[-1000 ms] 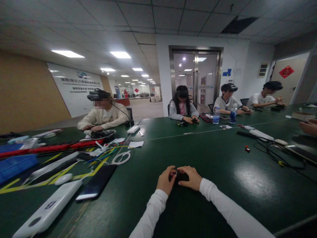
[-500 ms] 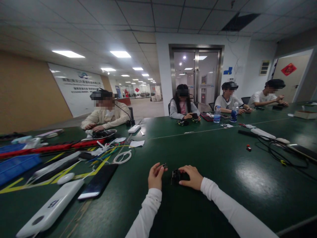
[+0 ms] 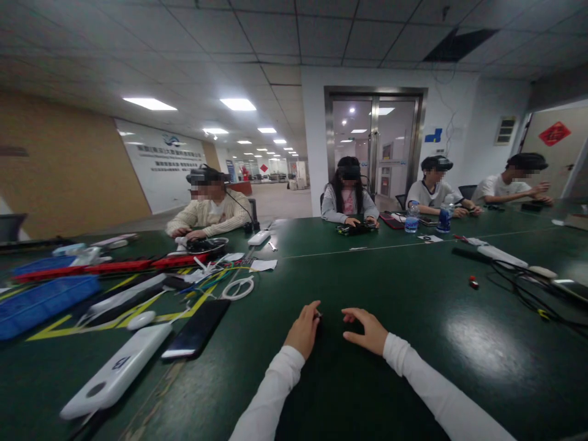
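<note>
My left hand (image 3: 303, 329) is closed just above the dark green table (image 3: 395, 282), its back turned toward me. A sliver of something small and dark shows by its fingertips; the rest is hidden behind the fingers. To its right, my right hand (image 3: 369, 331) is open, thumb and fingers apart with nothing between them. The black device that was by my right hand does not show clearly now. A black phone (image 3: 197, 329) lies left of my left hand.
A white device (image 3: 117, 367), a white puck (image 3: 141, 320), a coiled white cable (image 3: 237, 288) and a blue basket (image 3: 50, 300) occupy the left. Black cables (image 3: 519, 288) and a small red object (image 3: 473, 282) lie right. Several people wearing headsets sit across, near two bottles (image 3: 412, 217).
My left hand has turned its back toward me and moved slightly right. My right hand has let go of the black device and is apart from it. The view has shifted a little left.
</note>
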Demonstrator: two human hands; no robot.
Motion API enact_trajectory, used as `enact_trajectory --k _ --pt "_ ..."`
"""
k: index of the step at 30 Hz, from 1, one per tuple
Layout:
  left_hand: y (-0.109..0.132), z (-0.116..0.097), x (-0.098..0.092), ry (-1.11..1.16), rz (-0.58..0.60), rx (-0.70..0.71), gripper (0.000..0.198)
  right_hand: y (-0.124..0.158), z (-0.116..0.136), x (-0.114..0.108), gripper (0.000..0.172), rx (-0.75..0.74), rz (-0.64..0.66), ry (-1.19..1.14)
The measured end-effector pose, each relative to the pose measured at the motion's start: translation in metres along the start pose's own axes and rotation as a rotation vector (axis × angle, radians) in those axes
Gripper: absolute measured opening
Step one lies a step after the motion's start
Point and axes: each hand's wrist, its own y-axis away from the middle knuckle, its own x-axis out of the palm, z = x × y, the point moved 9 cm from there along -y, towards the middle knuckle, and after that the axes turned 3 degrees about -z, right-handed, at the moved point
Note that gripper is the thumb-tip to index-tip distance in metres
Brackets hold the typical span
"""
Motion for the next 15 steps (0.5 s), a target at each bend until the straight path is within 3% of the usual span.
enact_trajectory --k 4,8,11,15 --pt "0.006 0.074 -0.054 -0.057 -0.166 -0.168 0.039 0.003 -0.004 0.002 0.047 0.020 0.015 -0.069" --pt "0.027 0.141 -0.111 -0.177 -0.314 -0.343 0.040 0.005 -0.005 0.004 0.045 0.039 0.039 -0.089" --pt "0.042 0.159 -0.140 -0.242 -0.397 -0.374 0.040 0.006 -0.007 0.006 0.044 0.056 0.057 -0.091" --pt "0.054 0.154 -0.163 -0.362 -0.506 -0.416 0.037 0.006 -0.008 0.007 0.045 0.056 0.064 -0.108"
